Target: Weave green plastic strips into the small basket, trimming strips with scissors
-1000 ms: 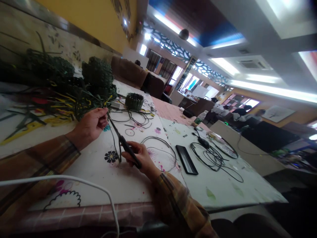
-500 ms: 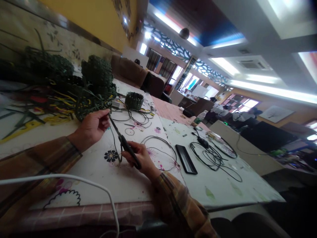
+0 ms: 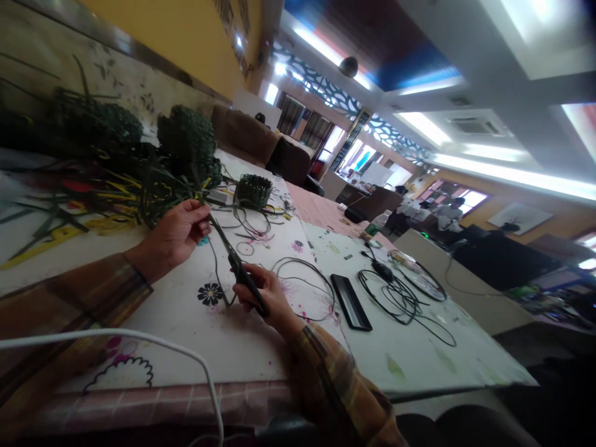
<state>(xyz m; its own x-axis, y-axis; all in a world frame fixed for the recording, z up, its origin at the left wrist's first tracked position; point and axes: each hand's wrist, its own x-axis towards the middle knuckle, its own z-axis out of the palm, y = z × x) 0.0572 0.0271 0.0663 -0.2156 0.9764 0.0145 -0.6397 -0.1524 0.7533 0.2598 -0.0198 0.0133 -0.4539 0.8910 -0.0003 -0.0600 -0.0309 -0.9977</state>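
A single view looks out from the person's head, forward and down, fairly close over the scissors (image 3: 238, 267) and the near surface (image 3: 233, 355), rolled so the room slants rightward, yet wide enough to catch the ceiling (image 3: 493, 87).

The right grip (image 3: 267, 295) hides part of the scissors (image 3: 238, 267); anything pinched in the left grip (image 3: 174, 233) is too small to tell. The left and bottom edges cut off the white cable (image 3: 139, 336). Distant people (image 3: 449, 213) are blurred.
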